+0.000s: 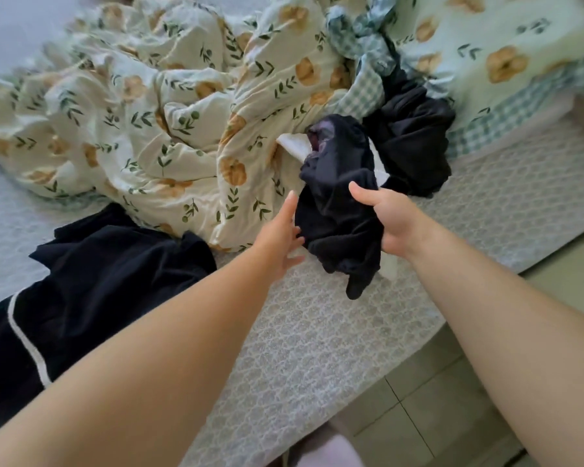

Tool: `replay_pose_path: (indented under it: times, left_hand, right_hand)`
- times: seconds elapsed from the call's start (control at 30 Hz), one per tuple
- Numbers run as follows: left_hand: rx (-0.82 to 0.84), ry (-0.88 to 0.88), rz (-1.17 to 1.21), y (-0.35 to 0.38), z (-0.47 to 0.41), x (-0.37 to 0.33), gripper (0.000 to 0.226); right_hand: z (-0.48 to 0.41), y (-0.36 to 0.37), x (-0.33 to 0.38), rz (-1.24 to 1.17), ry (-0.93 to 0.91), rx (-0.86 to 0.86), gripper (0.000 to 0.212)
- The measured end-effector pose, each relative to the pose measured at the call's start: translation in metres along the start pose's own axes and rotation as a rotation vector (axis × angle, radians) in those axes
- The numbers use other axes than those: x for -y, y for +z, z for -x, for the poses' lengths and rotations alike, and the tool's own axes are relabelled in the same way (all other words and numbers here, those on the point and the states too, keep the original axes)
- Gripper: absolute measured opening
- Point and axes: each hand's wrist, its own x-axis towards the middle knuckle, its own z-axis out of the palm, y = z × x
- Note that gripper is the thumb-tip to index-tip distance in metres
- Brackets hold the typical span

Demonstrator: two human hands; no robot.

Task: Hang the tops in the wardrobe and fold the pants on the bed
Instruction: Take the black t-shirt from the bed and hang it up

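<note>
The right hand (393, 220) grips a bunched black garment (338, 210) from the side, thumb stretched over the front and fingers curled into the cloth. The garment is lifted above the near edge of the bed (317, 332), with one end dangling down towards it. Whether it is a top or pants cannot be told from the crumpled shape.

The left hand (282, 237) is spread, fingers straight, holding nothing. It sits just beside the garment's left side and perhaps brushes it; the blur leaves that unclear.

To the left on the bed lies a trimmed garment (98, 274) — black, with a white line of piping along one edge — spread fairly flat. Behind the right hand a dark pile (415, 139) of more black clothing rests against the bedding. A white cloth (295, 146) peeks out between that pile and the floral quilt (149, 112), which is heaped across the middle of the bed. Pale tiled floor (435, 416) shows at lower right.
</note>
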Motion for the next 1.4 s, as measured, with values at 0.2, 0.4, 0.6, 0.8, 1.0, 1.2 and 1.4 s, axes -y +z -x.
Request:
replay_pose_path:
  times: [0.2,0.4,0.6,0.8,1.0,1.2,1.4]
  left_hand:
    - [-0.014,0.057,-0.126,0.044,0.013,0.002,0.047]
    - [-0.048,0.324,-0.824,0.020,0.026,0.041,0.025]
    - [0.178,0.338,-0.993,-0.013,0.043,0.065,0.032]
    - [0.459,0.224,-1.234,-0.026,0.063,0.068,0.034]
    - [-0.056,0.321,-1.045,-0.014,0.055,0.036,0.055]
    - [-0.106,0.000,-0.316,0.002,0.047,0.029,0.077]
    - [0.006,-0.018,-0.303,-0.015,0.054,0.044,0.025]
  right_hand:
    - [0.055,-0.004,-0.036,0.074,0.149,0.102,0.032]
    - [0.058,-0.014,-0.056,0.624,0.360,-0.236,0.025]
    - [0.035,-0.011,-0.068,0.180,0.211,-0.454,0.057]
    - [0.026,0.011,-0.095,0.331,0.248,-0.560,0.049]
    - [0.043,0.015,-0.099,0.741,-0.164,-0.401,0.026]
    - [0.063,0.030,-0.104,0.757,-0.329,-0.245,0.026]
    - [0.081,0.021,-0.102,0.652,-0.136,-0.066,0.032]
